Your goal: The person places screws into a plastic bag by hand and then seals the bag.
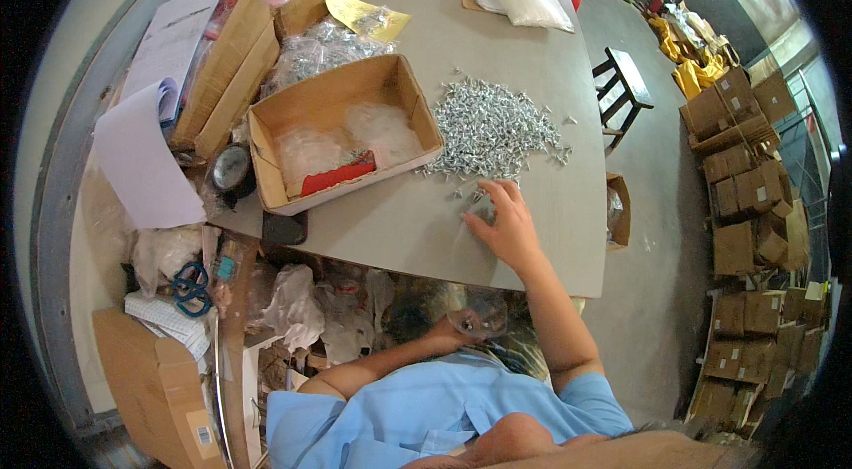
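A heap of small silvery screws [497,127] is spread over the grey table [382,225]. At its near edge my right hand [510,225] reaches down, thumb and fingers apart and curved around a few loose screws on the tabletop. Below the table's front edge, close to my body, my left hand [457,333] is closed on a small clear plastic bag [484,316]. A few dark specks show inside the bag, too small to tell. Left of the heap stands a shallow cardboard box [346,181] with clear plastic bags [382,132] and a red object [339,174] inside.
Filled clear bags [324,52] and a yellow paper [368,15] lie behind the box. Cardboard bins [231,70] and papers [142,167] line the left side, above blue-handled scissors [191,287]. Right of the table stand a black stool [628,78] and stacked cartons [741,194].
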`<act>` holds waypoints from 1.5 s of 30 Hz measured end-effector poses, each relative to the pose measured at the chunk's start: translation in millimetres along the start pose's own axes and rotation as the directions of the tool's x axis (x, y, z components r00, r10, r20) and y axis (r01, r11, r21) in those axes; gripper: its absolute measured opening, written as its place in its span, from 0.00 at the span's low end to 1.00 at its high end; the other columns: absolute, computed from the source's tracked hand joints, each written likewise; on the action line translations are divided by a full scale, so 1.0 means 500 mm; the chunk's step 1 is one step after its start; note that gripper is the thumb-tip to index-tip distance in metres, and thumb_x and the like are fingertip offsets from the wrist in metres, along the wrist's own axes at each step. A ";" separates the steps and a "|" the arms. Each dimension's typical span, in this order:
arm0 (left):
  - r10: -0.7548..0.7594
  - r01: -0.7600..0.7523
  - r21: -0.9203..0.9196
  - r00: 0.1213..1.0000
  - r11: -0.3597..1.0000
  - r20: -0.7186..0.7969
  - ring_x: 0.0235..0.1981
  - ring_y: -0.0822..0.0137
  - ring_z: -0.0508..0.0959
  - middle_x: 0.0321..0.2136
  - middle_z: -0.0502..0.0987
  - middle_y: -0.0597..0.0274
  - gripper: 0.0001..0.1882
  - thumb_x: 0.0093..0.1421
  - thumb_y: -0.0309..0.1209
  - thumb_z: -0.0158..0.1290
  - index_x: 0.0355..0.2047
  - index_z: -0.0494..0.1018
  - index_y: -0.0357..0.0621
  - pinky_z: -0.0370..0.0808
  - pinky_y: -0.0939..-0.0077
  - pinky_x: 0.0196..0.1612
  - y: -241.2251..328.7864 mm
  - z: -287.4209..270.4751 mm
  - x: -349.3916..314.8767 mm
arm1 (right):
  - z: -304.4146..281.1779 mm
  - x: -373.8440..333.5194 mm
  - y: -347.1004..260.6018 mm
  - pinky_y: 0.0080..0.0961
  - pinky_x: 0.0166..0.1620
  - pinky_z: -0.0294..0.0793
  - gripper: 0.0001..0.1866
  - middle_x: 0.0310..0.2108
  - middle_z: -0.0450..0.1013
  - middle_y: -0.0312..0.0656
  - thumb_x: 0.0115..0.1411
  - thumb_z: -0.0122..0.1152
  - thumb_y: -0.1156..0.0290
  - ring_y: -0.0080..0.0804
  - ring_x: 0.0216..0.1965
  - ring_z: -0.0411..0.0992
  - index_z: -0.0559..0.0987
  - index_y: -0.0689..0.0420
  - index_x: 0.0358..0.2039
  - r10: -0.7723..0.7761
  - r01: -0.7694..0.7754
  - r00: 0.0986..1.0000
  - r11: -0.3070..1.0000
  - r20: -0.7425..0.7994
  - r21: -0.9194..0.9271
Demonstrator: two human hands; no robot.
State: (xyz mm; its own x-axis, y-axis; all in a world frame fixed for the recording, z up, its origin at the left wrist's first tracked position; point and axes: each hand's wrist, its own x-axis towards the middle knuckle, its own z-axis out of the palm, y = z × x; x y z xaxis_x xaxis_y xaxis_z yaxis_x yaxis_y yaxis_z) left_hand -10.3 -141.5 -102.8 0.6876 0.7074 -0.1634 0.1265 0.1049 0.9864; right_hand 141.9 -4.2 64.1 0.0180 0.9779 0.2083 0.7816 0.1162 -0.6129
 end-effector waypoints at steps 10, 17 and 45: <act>-0.129 0.132 -0.012 0.982 0.991 0.134 0.31 0.71 0.72 0.28 0.72 0.62 0.13 0.51 0.31 0.63 0.28 0.69 0.41 0.71 0.75 0.35 0.041 -0.017 0.003 | 0.029 -0.022 0.012 0.39 0.41 0.71 0.09 0.34 0.70 0.48 0.49 0.61 0.69 0.48 0.38 0.70 0.76 0.57 0.31 -0.018 0.029 0.993 0.995 0.113 -0.094; -0.065 0.070 -0.047 0.993 0.996 0.102 0.31 0.72 0.73 0.27 0.72 0.62 0.13 0.52 0.29 0.63 0.28 0.68 0.41 0.73 0.74 0.35 0.024 -0.008 0.002 | -0.041 -0.047 -0.003 0.40 0.36 0.73 0.10 0.29 0.71 0.49 0.50 0.61 0.68 0.49 0.31 0.73 0.77 0.57 0.32 -0.108 0.013 0.766 0.988 0.634 0.152; 0.130 -0.131 -0.029 0.991 0.991 -0.032 0.29 0.74 0.68 0.24 0.70 0.67 0.13 0.50 0.34 0.63 0.26 0.69 0.44 0.66 0.75 0.32 -0.042 0.000 0.038 | -0.055 -0.165 -0.002 0.27 0.27 0.68 0.05 0.25 0.71 0.40 0.50 0.63 0.72 0.33 0.24 0.70 0.79 0.58 0.27 -0.127 -0.035 0.909 0.926 0.398 0.376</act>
State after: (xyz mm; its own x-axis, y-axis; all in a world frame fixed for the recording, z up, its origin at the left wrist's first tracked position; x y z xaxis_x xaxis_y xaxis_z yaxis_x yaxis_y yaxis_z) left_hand 0.0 -130.2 -126.7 0.6754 0.7367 -0.0329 0.0148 0.0310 0.9994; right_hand 156.9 -89.6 68.5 -0.3311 0.9429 -0.0361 0.4891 0.1388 -0.8611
